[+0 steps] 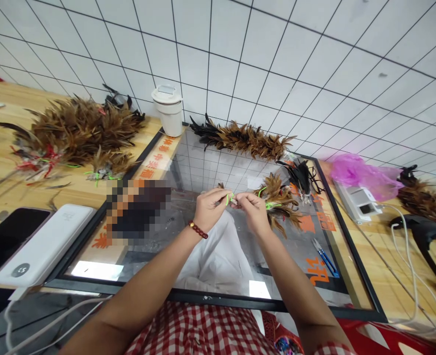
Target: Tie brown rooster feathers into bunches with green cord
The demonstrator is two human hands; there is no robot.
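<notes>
Over the middle of the glass, my left hand (211, 209) and my right hand (252, 209) nearly meet, fingers pinched. Between them shows bright green string (229, 198) around the pale end of a small feather bundle (234, 202). A brown feather tip (220, 186) pokes out above my left fingers; the rest of the bundle is hidden. Right beside my right hand lie brown feather bunches (275, 185) tied with green string. Farther right are black feathers (299, 176) with pale quill ends. Blue-handled thread snips (325, 259) rest near the glass's right side.
The black-framed glass panel (158, 283) lies on a wooden table (86, 193). A long brown feather piece (243, 138) and a white lidded cup (168, 111) stand along the tiled wall. Left are a feather heap (81, 123), power bank (48, 244) and phone (9, 241); right, a pink bag (363, 172) and cables.
</notes>
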